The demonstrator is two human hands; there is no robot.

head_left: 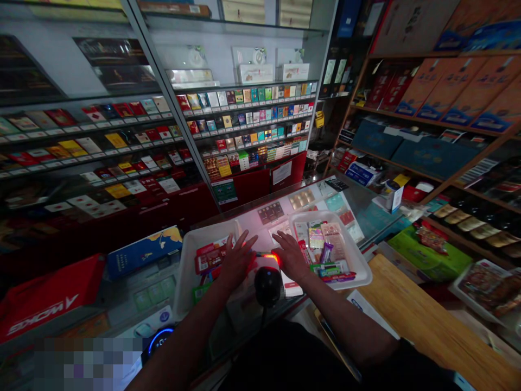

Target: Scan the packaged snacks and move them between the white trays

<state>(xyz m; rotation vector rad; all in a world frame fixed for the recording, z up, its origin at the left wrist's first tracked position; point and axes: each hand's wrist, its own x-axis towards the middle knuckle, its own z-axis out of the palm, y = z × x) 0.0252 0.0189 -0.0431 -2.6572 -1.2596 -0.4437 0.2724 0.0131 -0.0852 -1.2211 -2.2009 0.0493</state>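
Observation:
My left hand (237,262) is open, fingers spread, over the inner edge of the left white plastic tray (182,271). Red packets (207,258) and a green packet (200,293) lie in that tray. On the other side, my right hand (291,255) is also open, its fingers stretched forward beside the right white tray (362,278). That tray holds several small packs, among them a purple wrapper (326,252) and a beige packet (332,239). Between my wrists stands a black scanner-like device (267,286); a red glow shows just beyond it.
Under the trays is a glass counter (280,191) with flat packs inside. To the left sit a red box (52,296) and a blue box (144,252). A wooden board (423,315) lies right. Shelves of small boxes (248,117) line the back wall; orange cartons (459,89) stand right.

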